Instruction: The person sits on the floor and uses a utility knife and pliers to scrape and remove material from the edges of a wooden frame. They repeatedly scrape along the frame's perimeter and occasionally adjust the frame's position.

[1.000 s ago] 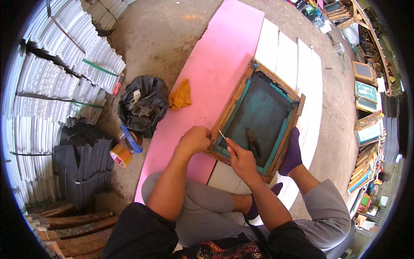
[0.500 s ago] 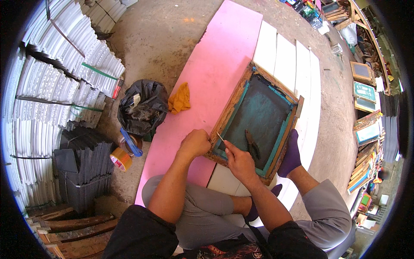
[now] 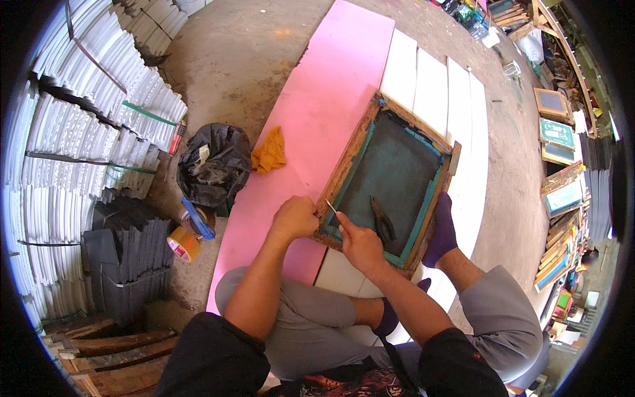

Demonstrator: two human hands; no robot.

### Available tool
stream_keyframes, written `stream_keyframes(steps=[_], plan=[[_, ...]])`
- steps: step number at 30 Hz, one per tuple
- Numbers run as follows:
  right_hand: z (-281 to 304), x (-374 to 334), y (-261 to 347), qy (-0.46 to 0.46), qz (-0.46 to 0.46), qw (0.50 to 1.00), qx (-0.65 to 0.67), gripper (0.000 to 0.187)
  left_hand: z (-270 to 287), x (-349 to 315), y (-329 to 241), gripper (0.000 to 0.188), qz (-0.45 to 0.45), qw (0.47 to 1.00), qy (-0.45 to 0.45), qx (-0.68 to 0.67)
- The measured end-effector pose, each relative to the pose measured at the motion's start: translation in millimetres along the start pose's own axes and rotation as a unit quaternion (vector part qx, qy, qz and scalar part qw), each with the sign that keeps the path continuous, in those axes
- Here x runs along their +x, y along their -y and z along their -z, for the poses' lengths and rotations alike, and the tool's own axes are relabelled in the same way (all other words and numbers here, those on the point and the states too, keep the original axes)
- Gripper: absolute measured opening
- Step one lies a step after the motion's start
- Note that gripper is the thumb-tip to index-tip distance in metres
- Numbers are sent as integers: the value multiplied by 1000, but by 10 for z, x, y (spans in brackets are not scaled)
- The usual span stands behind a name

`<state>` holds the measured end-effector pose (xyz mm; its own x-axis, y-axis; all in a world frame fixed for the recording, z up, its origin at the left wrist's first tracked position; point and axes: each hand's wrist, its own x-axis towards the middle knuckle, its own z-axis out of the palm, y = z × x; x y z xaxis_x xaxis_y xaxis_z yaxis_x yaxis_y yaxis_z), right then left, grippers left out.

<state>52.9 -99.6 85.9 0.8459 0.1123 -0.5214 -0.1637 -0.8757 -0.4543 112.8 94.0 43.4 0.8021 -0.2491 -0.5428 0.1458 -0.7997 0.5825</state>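
Observation:
A wooden screen-printing frame with dark mesh and teal edging lies slanted in front of me. My left hand is closed at its left side bar, fingertips hidden against the wood. In my right hand is a thin tool with a narrow metal shaft; its handle is hidden in the fist. The shaft's tip points at the left bar, close to my left hand. A pair of dark pliers rests on the mesh, just beyond my right hand.
Under the frame are a pink board and white panels. An orange cloth lies beside a black plastic bag. Tape rolls sit on the floor. Stacked white sheets rise at left; more frames stand at right.
The view has shifted slightly, so the whole scene sits a little further left. Both hands keep nearly the same place on the frame, the right one still holding the tool.

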Motion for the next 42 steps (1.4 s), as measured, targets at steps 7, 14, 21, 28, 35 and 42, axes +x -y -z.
stream_keyframes(steps=[7, 14, 21, 28, 35, 42], plan=[[-203, 96, -418, -45, 75, 996, 1, 40, -38, 72, 92, 20, -19, 999, 0, -38], [-303, 218, -661, -124, 185, 965, 140, 44, -14, 45, 19, 23, -29, 999, -11, -25], [-105, 199, -587, -41, 148, 982, -109, 50, -9, 76, 133, 24, -9, 999, 18, -27], [-106, 320, -652, 0, 149, 976, 157, 43, -41, 84, 110, 26, -22, 1000, -6, -19], [-117, 402, -786, 39, 138, 953, 267, 40, 48, 81, 59, 29, -20, 999, 22, -24], [-234, 130, -481, -121, 122, 975, -139, 43, 0, 78, 91, 25, -35, 999, -2, -31]])
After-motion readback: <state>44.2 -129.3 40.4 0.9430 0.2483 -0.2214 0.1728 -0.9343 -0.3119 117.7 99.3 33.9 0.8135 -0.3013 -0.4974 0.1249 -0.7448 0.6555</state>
